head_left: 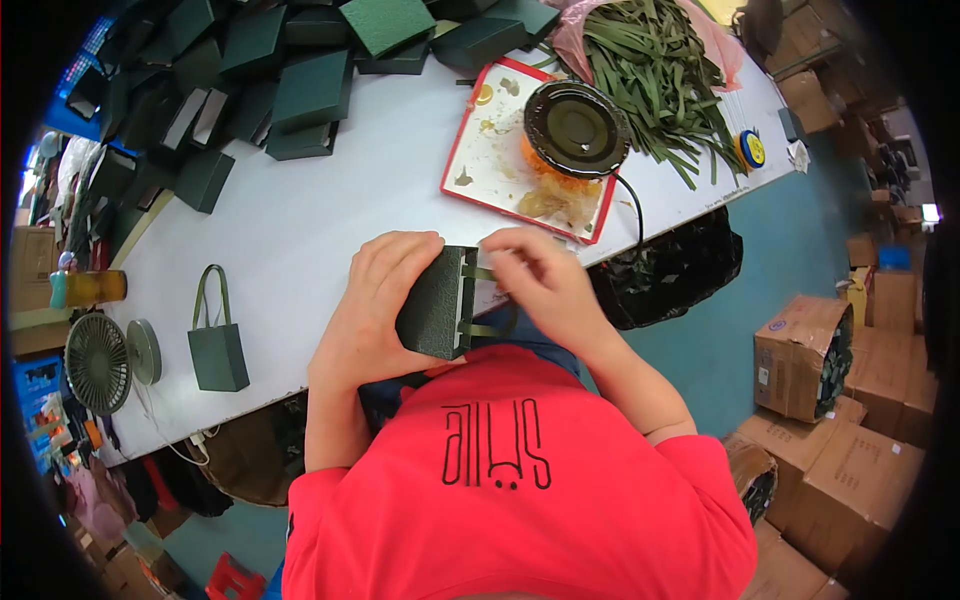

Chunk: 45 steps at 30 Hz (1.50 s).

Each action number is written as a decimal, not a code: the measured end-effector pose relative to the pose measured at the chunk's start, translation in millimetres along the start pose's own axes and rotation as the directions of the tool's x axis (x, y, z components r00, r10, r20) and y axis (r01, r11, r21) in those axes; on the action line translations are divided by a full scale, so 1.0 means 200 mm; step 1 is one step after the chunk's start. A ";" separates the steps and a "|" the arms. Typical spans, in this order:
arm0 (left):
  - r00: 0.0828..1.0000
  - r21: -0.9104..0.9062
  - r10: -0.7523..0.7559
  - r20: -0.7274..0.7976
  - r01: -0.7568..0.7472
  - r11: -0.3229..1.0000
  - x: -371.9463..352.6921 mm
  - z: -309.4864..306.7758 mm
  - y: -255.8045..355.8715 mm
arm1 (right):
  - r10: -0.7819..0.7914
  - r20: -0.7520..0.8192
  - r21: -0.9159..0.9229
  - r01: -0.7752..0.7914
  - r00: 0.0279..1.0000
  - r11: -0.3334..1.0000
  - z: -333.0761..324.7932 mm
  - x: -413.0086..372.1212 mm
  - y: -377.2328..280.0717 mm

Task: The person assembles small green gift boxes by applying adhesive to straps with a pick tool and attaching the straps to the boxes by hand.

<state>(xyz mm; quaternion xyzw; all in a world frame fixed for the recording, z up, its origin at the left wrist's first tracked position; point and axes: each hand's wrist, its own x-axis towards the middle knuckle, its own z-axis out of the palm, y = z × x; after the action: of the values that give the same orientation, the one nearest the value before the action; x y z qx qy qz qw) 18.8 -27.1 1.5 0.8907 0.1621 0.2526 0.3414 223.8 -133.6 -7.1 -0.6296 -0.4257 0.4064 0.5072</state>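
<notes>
Steadiness matters most, judging from the head view: the green bag (437,303), held at the near edge of the worktop (300,220) in front of the chest, should stay braced while the ribbon (483,272) is kept flat and even at its side. The left hand (385,290) wraps the bag's back, fingers curled, its grip closed on it. The right hand (530,275) bends at the wrist, fingertips pinching the ribbon.

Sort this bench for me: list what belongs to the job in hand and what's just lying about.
Job in hand: dark green bag gripped by the left hand; green ribbon pinched by the right hand; ribbon pile; stacked green bags; likely the glue pot.

Lying about: fan; bottle; cardboard cartons; tape roll.
</notes>
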 end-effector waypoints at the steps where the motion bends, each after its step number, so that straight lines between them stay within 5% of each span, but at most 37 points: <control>1: 1.000 -0.017 -0.009 -0.019 0.009 1.000 0.00 -0.01 -0.01 | -0.028 -0.095 0.084 0.036 0.995 0.996 -0.01 -0.02 0.02; 7: 0.998 -0.027 -0.046 -0.033 0.045 0.999 -0.04 -0.03 -0.05 | -0.204 -0.448 0.175 0.309 0.870 0.935 -0.17 -0.06 0.10; 13: 0.989 0.150 -0.132 -0.069 0.141 0.979 -0.05 -0.03 -0.09 | -0.145 -0.605 0.138 0.283 0.783 0.949 -0.38 -0.05 0.10; 16: 0.991 0.110 -0.107 -0.077 0.115 0.987 -0.06 -0.04 -0.10 | -0.016 -0.522 0.072 0.062 0.853 0.995 -0.38 -0.06 0.06; 19: 0.997 0.058 -0.043 -0.057 0.046 0.997 -0.02 -0.04 -0.05 | 0.021 -0.335 0.077 0.005 0.942 0.997 -0.19 -0.05 0.02; 21: 0.999 0.044 -0.006 -0.040 0.008 0.999 0.00 -0.02 -0.03 | -0.108 -0.110 -0.236 0.079 0.988 0.968 -0.10 -0.02 0.00; 23: 0.999 0.051 0.040 -0.017 -0.039 0.998 0.02 -0.01 -0.01 | -0.161 -0.017 -0.257 0.151 0.987 0.954 0.00 0.02 -0.02; 29: 0.995 0.160 0.098 0.032 -0.102 0.982 0.02 0.01 0.01 | 0.088 0.122 -0.242 -0.056 0.989 0.969 0.05 0.09 0.04; 32: 0.998 0.119 0.048 0.031 -0.051 0.992 0.02 0.01 -0.01 | 0.229 0.175 -0.082 -0.218 0.958 0.973 0.05 0.09 0.01; 35: 1.000 0.071 -0.017 0.008 0.017 0.997 -0.01 0.01 -0.04 | 0.239 0.240 0.269 -0.301 0.941 0.915 0.02 0.08 0.03; 42: 0.999 0.080 -0.041 -0.028 0.043 0.996 -0.02 -0.01 -0.06 | 0.134 -0.129 0.381 -0.075 0.983 0.921 -0.12 0.01 0.07; 45: 0.973 0.221 -0.228 -0.038 0.230 0.948 -0.03 -0.02 -0.06 | 0.131 -0.290 0.342 -0.025 0.948 0.939 -0.19 -0.01 0.06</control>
<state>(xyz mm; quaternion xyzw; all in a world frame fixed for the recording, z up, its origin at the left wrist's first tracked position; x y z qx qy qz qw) 10.0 -20.0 -5.9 0.8971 0.2938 0.1967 0.2649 260.5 -148.8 -12.2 -0.6066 -0.2404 0.3893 0.6501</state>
